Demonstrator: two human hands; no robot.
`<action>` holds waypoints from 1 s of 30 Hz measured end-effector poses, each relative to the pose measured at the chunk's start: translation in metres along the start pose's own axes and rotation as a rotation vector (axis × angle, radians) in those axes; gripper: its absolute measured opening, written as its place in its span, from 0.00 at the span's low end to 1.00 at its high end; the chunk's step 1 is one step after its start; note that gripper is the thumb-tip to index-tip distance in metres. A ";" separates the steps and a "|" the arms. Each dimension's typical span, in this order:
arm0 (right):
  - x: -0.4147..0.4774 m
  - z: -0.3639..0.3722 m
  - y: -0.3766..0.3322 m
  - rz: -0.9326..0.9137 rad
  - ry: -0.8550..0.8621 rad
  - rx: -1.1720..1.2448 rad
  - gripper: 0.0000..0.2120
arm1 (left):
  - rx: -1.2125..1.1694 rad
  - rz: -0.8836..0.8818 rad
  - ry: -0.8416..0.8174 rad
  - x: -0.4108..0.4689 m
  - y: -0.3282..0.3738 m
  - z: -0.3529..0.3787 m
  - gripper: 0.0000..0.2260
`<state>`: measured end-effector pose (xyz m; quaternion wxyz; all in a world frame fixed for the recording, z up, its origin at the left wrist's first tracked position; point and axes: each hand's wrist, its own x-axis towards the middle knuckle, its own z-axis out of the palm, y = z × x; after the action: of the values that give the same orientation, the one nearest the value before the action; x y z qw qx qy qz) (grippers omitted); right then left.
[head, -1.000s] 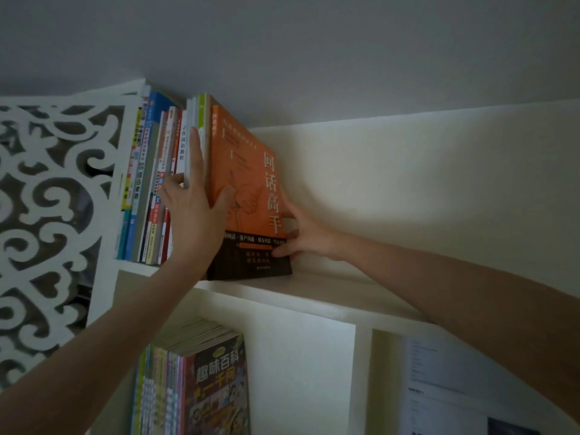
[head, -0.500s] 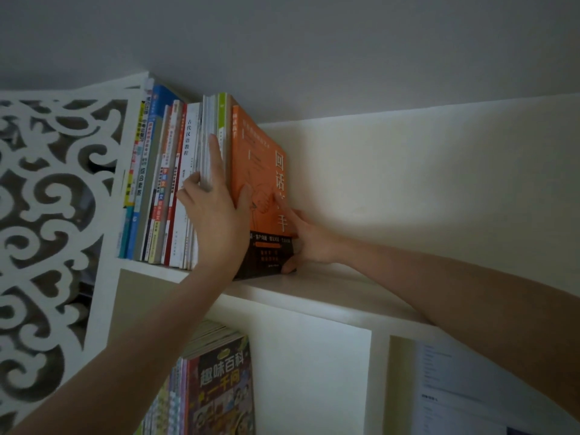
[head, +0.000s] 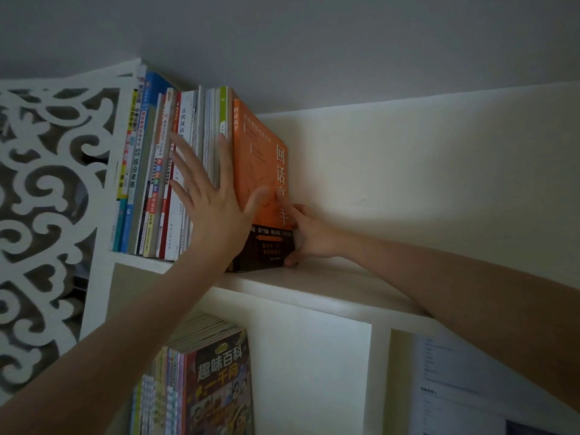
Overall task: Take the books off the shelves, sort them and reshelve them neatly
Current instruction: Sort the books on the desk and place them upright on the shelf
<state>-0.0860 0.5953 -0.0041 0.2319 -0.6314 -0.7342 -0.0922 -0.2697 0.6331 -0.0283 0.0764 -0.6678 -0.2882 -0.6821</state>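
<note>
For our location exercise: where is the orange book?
Head view: the orange book ends the row on the upper shelf, rightmost, between the left hand and right hand.

The orange book (head: 260, 171) has a smooth matt paper cover; the shelf (head: 314, 287) beneath it is smooth, matt white-painted board.

1. Left forearm (head: 125, 340): bare along the whole length I can see, slim, narrowing to the wrist.
2. Left grip (head: 216, 211): bare, seen from the back. I count four long fingers and a thumb, with the knuckles faintly marked.
3. Right forearm (head: 455, 293): bare likewise, broad at my frame's edge, tapering to the wrist.
4. Right grip (head: 309, 237): bare, partly hidden. I make out the thumb and one finger.
5. Nails: my feed is too dim to judge them.
</note>
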 end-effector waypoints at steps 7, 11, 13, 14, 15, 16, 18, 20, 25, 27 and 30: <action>0.002 0.000 -0.004 0.020 -0.029 0.001 0.65 | -0.151 -0.013 -0.093 0.000 -0.001 0.000 0.48; -0.001 -0.002 -0.004 0.029 -0.046 0.007 0.65 | -0.152 0.002 -0.158 0.002 -0.001 -0.006 0.47; -0.003 -0.001 -0.004 0.033 -0.041 0.051 0.65 | -0.132 0.016 -0.163 0.000 -0.003 -0.011 0.46; -0.004 -0.002 -0.004 0.031 -0.028 0.082 0.65 | -0.088 0.061 -0.140 -0.002 -0.005 -0.012 0.45; -0.004 -0.002 -0.003 0.020 -0.011 0.128 0.65 | -0.035 0.130 -0.121 -0.006 -0.008 -0.012 0.43; -0.005 -0.003 -0.004 0.016 -0.001 0.182 0.64 | 0.007 0.203 -0.122 -0.009 -0.012 -0.011 0.41; -0.003 0.000 -0.004 -0.010 0.015 0.265 0.63 | 0.045 0.299 -0.170 -0.013 -0.021 -0.006 0.39; -0.002 0.003 -0.004 0.000 0.017 0.276 0.65 | 0.056 0.314 -0.195 -0.013 -0.026 -0.002 0.39; -0.004 0.006 0.000 0.065 -0.017 0.292 0.62 | 0.093 0.288 -0.165 -0.014 -0.027 0.001 0.37; -0.007 0.004 -0.005 0.065 -0.029 0.303 0.61 | 0.103 0.283 -0.167 -0.014 -0.027 0.001 0.35; -0.016 0.001 -0.019 0.093 -0.012 0.271 0.61 | 0.107 0.274 -0.183 -0.014 -0.026 -0.001 0.35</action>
<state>-0.1032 0.5784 -0.0090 0.3146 -0.6281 -0.7114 0.0226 -0.2820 0.6497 -0.0489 0.1774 -0.7551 -0.2361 -0.5853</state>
